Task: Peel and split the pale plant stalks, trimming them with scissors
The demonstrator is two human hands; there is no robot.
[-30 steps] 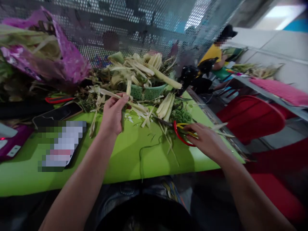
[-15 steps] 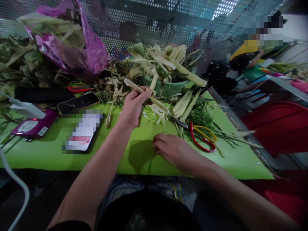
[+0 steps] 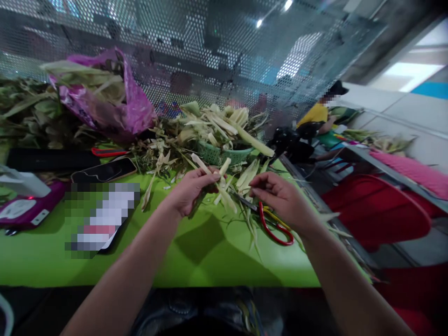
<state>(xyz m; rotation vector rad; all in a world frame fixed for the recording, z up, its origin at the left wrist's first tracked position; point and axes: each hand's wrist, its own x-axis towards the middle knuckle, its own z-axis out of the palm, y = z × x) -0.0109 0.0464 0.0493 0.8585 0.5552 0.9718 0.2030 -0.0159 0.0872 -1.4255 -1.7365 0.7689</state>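
My left hand [image 3: 196, 189] is closed in a pinch on pale corn husk strips [image 3: 227, 198], which cross each other at the fingertips above the table. To the right, my right hand [image 3: 280, 198] hovers over the scissors [image 3: 276, 228] with fingers half curled. A small gap shows between its thumb and forefinger, and nothing is visible in it. The scissors have one red and one yellow handle and lie partly behind that hand. Pale husk pieces [image 3: 248, 179] lie just beyond its fingertips.
Behind the hands stands a green basket [image 3: 224, 154] heaped with dry husks. A purple plastic bag [image 3: 136, 112] of husks, a dark phone [image 3: 105, 170], a lit phone [image 3: 108, 212] and a purple power strip [image 3: 52, 193] are at left. Red chairs [image 3: 378, 210] stand off to the right.
My right hand has risen from the table and moved right, over the scissors. My left hand still grips the husk strips, now tilted differently. The camera view has shifted upward and right.
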